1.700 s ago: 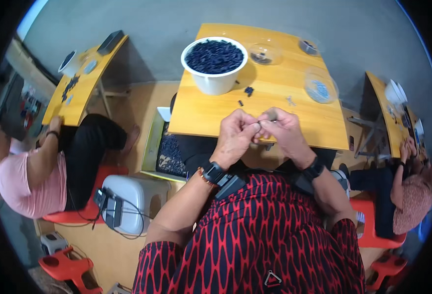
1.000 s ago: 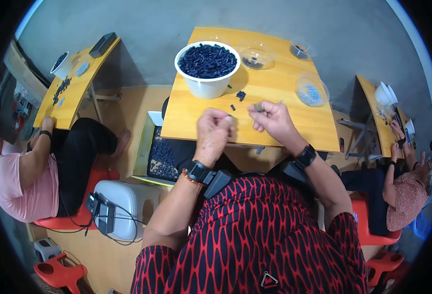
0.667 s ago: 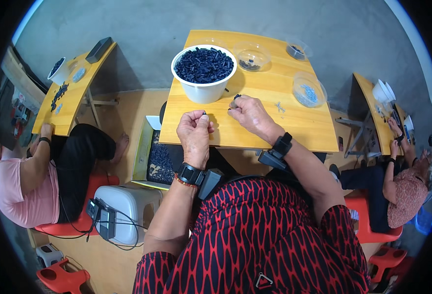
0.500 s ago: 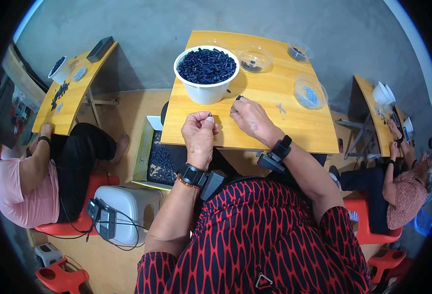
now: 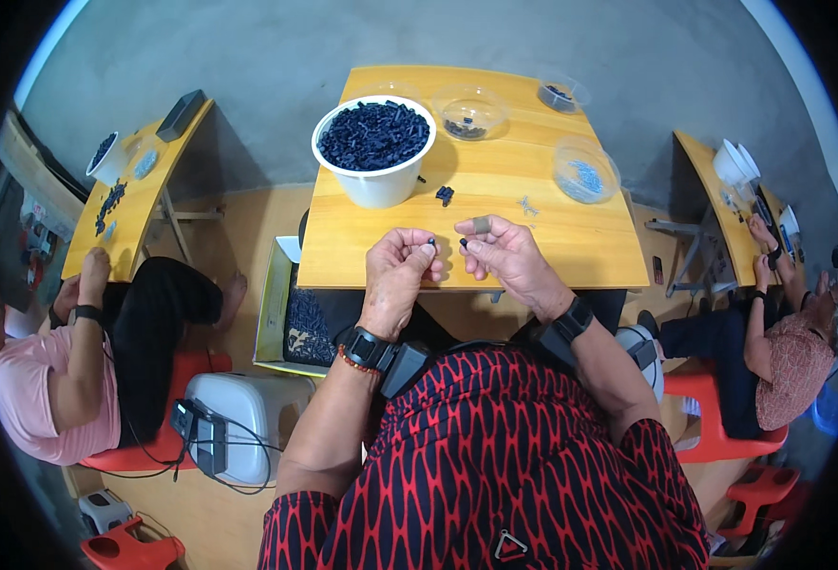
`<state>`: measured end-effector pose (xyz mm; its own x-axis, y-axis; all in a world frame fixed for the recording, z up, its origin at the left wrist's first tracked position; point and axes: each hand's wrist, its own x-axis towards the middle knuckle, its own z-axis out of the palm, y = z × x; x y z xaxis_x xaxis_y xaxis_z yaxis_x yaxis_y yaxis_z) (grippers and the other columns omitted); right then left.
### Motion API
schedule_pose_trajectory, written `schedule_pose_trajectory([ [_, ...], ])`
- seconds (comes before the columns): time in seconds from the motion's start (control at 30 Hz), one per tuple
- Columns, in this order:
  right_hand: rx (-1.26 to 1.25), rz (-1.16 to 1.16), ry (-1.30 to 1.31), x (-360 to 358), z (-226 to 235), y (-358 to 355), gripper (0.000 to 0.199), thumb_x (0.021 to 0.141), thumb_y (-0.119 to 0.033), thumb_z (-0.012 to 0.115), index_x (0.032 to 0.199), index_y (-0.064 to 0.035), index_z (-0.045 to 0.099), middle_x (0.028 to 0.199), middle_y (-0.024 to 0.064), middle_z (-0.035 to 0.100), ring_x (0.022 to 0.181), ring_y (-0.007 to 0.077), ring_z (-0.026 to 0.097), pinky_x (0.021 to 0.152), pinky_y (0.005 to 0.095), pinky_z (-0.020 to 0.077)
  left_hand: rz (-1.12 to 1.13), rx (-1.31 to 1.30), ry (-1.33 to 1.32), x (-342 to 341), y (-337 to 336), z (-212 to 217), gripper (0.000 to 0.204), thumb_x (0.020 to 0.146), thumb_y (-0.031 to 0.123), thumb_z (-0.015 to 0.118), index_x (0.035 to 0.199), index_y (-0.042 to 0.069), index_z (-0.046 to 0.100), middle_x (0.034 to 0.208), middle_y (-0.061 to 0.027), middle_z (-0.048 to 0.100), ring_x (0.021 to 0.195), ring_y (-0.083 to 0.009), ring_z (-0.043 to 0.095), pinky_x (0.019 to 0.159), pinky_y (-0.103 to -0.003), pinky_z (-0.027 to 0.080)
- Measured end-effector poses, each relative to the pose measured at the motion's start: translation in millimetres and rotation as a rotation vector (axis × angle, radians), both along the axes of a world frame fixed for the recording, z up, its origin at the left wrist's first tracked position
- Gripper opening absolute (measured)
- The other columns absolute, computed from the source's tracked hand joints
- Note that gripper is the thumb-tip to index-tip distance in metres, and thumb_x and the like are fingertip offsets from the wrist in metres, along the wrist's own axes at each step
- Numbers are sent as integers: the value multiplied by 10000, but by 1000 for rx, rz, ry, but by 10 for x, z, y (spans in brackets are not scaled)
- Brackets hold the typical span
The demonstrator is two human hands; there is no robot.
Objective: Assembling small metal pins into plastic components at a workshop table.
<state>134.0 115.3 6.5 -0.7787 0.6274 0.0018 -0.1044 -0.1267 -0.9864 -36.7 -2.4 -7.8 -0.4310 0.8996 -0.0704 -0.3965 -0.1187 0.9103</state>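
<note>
My left hand [image 5: 398, 275] is closed in a pinch over the near edge of the yellow wooden table [image 5: 571, 252], gripping a small black tube-like piece [image 5: 431, 241] between thumb and finger. Facing it, a little apart, my right hand [image 5: 516, 261] pinches another small black piece [image 5: 464, 243]; its finger wears a greenish-brown wrap [image 5: 481, 225]. Beyond my hands lies a small cluster of black pieces [image 5: 445, 196]. A white bucket [image 5: 371, 190] heaped with dark pieces [image 5: 373, 135] stands at the far left of the table. Thin silvery bits [image 5: 528, 206] are scattered to the right.
Clear plastic bowls [image 5: 471, 111] hold small parts along the back; another bowl [image 5: 587, 171] holds bluish-silver pieces. A yellow-edged box [image 5: 272, 328] of dark pieces sits on the floor at left. Two people work at side tables [image 5: 143, 185]. A grey-white stool [image 5: 248, 418] carries cables.
My right hand has drawn back toward the left hand, now with a black piece in its pinch. The cluster it covered on the table shows. The whole view has shifted slightly.
</note>
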Motion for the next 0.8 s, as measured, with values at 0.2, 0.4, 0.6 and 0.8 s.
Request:
schedule_pose_trajectory([
  [0.2,213,-117,-61,11,-31,82,144,993,-108,650,1063,16,670,981,65,680,782,124,644,706,277,544,-37,23,-38,33,-4,7,122,984,24,642,1100,13,606,931,-62,682,726,-123,653,672,-260,583],
  [0.4,1171,-288,-463,-26,-29,274,112,919,-81,651,1006,-24,691,955,186,646,881,387,657,782,468,540,90,-14,-46,21,1,-8,103,975,11,640,1071,-5,605,857,-50,651,665,-111,626,622,-252,564],
  [0.6,1167,-297,-612,-216,51,421,145,917,-94,653,1020,-3,701,959,196,637,932,405,647,822,486,524,122,27,-52,1,11,-26,113,966,7,646,1071,-8,608,849,-46,644,672,-112,633,615,-249,563],
  [0.8,1163,-302,-423,-341,97,488,196,905,-50,656,1084,12,705,944,195,626,906,396,639,810,456,520,135,25,-79,-11,5,-20,116,963,10,651,1071,-7,609,863,-47,643,672,-112,632,600,-250,560],
])
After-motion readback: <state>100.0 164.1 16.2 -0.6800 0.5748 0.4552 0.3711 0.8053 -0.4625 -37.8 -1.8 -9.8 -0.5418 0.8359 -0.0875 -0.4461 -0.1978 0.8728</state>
